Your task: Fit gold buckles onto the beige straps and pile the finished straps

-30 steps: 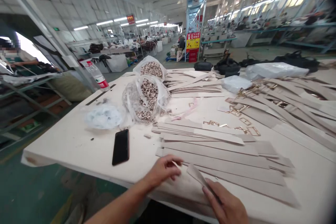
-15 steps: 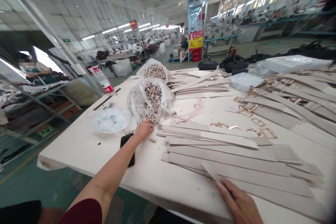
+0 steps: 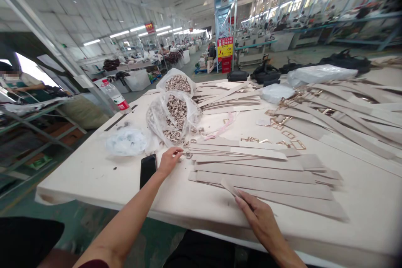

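My left hand (image 3: 170,161) is in front of the opened bag, thumb and fingers pinched together. At its fingertips shows a small ring-shaped loop (image 3: 188,155), beige with a metallic glint. The clear plastic bag (image 3: 153,118) is full of similar small loops (image 3: 176,113), and a second such bag (image 3: 163,80) stands behind it. Between the thumb and fingers of my right hand (image 3: 256,211) is the end of a beige strap (image 3: 228,186); the rest of that strap is hidden by the hand. Beside it lies a row of flat beige straps (image 3: 251,172).
A black phone (image 3: 148,169) lies left of my left hand, near a crumpled plastic bag (image 3: 127,142). Behind stands a bottle (image 3: 115,95). Gold rectangular buckles (image 3: 297,145) and more straps (image 3: 329,113) spread to the right. A person (image 3: 27,86) works at far left.
My left hand has come away from the bag's mouth towards the strap ends, a small loop now at its fingertips. My right hand still holds the strap. The view has shifted slightly.
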The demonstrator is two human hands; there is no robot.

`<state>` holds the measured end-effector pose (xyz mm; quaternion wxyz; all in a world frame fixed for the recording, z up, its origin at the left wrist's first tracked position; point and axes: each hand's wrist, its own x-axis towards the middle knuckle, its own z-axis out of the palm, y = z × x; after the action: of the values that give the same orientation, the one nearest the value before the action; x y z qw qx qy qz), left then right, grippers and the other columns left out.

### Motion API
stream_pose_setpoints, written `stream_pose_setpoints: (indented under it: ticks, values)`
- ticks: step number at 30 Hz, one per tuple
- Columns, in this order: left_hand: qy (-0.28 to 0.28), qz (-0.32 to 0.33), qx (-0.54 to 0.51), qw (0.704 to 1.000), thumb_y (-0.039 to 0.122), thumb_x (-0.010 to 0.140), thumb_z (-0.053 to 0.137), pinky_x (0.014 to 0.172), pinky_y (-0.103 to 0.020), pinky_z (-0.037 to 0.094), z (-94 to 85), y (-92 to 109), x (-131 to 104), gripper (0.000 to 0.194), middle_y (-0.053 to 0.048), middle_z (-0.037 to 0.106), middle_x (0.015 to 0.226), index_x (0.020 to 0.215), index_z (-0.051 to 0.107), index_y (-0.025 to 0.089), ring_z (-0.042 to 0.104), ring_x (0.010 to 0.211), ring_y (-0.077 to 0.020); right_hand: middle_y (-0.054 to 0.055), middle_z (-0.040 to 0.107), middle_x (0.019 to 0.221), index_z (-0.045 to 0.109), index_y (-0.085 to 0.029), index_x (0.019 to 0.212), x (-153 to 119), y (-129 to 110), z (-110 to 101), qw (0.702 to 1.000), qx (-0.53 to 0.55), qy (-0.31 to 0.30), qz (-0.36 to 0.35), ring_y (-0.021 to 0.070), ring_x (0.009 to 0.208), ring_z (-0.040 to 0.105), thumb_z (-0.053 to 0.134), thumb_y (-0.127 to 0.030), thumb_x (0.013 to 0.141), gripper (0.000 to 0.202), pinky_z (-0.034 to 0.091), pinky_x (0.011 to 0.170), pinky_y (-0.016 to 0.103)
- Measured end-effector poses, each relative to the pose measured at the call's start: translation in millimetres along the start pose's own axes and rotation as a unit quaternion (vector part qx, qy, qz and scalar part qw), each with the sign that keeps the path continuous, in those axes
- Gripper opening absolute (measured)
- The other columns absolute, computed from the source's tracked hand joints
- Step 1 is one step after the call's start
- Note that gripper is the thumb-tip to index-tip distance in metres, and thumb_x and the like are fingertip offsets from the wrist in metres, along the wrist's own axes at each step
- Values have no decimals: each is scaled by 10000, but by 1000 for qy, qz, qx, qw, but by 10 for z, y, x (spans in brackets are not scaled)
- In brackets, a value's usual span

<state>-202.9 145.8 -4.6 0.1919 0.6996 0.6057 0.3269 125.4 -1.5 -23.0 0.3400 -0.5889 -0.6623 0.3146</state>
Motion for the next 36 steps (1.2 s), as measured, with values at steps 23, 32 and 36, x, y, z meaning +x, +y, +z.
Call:
stream_pose_setpoints:
  ticks: [23, 32, 36]
  values:
    - [-214, -266, -489, 803, 325, 761, 646, 470, -144, 460, 397, 955, -616, 219, -50, 622, 888, 880, 593, 149, 617, 751, -128, 37, 705, 799, 628, -234, 1164, 51, -248, 96, 958, -213, 141, -129, 134, 631, 639, 418, -383, 928, 349, 414, 555, 205]
    - [-230, -207, -419, 854, 364, 734, 682, 527, -170, 472, 504, 1170, -717, 366, -60, 661, 868, 1022, 637, 143, 637, 684, -125, 12, 612, 684, 565, -268, 1219, -25, -215, 91, 909, -352, 97, -202, 106, 555, 549, 430, -266, 932, 317, 270, 481, 245]
    - [-234, -157, -327, 902, 360, 725, 673, 557, -213, 479, 527, 1174, -727, 352, -52, 682, 802, 1003, 685, 145, 617, 645, -134, 13, 607, 706, 547, -267, 1212, -51, -181, 32, 891, -397, 40, -216, 116, 554, 552, 440, -196, 913, 325, 229, 475, 265]
